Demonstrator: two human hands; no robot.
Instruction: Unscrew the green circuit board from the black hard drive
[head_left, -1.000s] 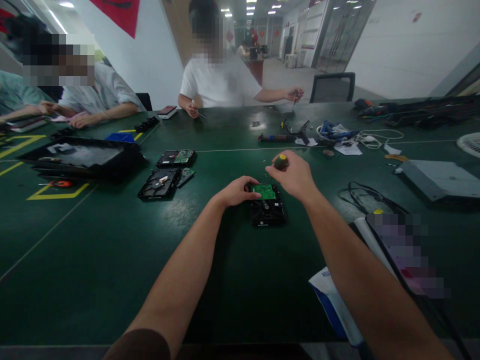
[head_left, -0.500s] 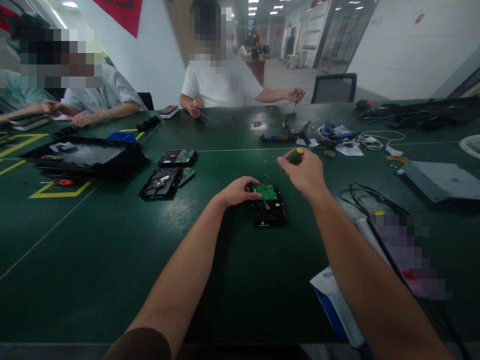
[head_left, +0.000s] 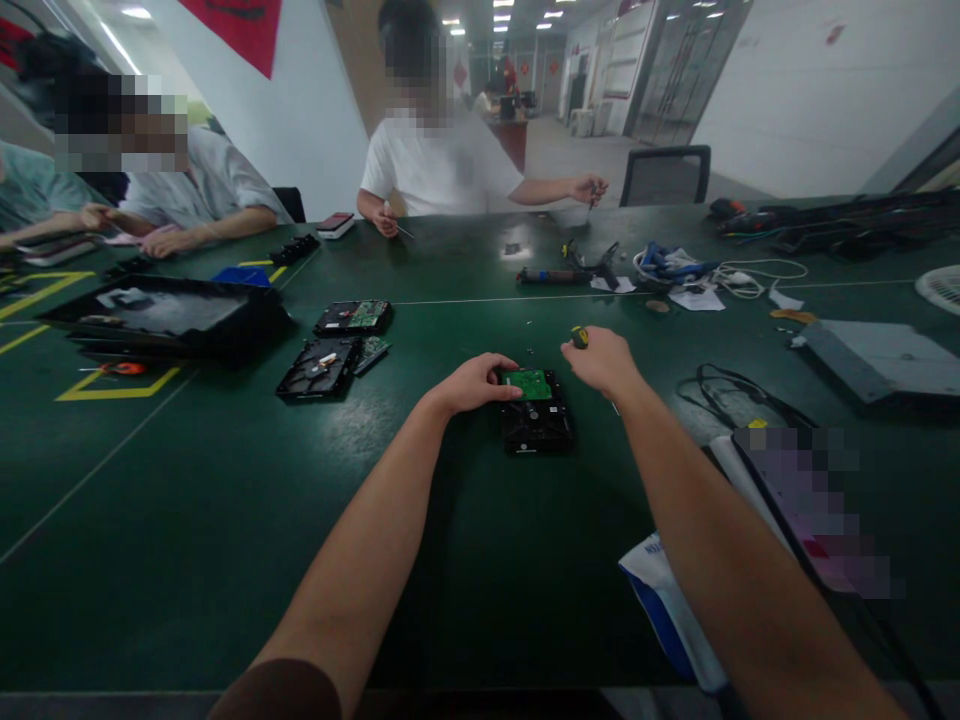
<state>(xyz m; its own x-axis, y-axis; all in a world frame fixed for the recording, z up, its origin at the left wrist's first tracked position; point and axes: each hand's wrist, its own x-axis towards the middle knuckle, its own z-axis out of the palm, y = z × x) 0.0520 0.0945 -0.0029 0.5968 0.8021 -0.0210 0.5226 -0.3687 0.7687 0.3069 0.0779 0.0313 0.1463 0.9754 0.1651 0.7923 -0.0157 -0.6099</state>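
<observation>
A black hard drive (head_left: 537,428) with a green circuit board (head_left: 531,385) at its far end lies flat on the dark green table, in front of me. My left hand (head_left: 478,384) grips its far left side, the thumb resting on the board's edge. To the right of the drive and apart from it, my right hand (head_left: 604,358) is closed around a screwdriver (head_left: 579,338) with a dark and yellow handle. Most of the shaft is hidden by the hand; a thin bright tip seems to show below the wrist. Small screws (head_left: 529,350) lie beyond the drive.
More hard drives (head_left: 319,367) and a loose circuit board (head_left: 373,352) lie left. A black tray (head_left: 172,310) stands farther left, a grey metal box (head_left: 885,360) at right. Cables (head_left: 731,395) and a blue-white packet (head_left: 660,590) flank my right arm. Co-workers sit across the table.
My right hand has dropped lower and turned, swinging the screwdriver's shaft from pointing down-left to back toward my wrist. My left hand and the hard drive stay in place.
</observation>
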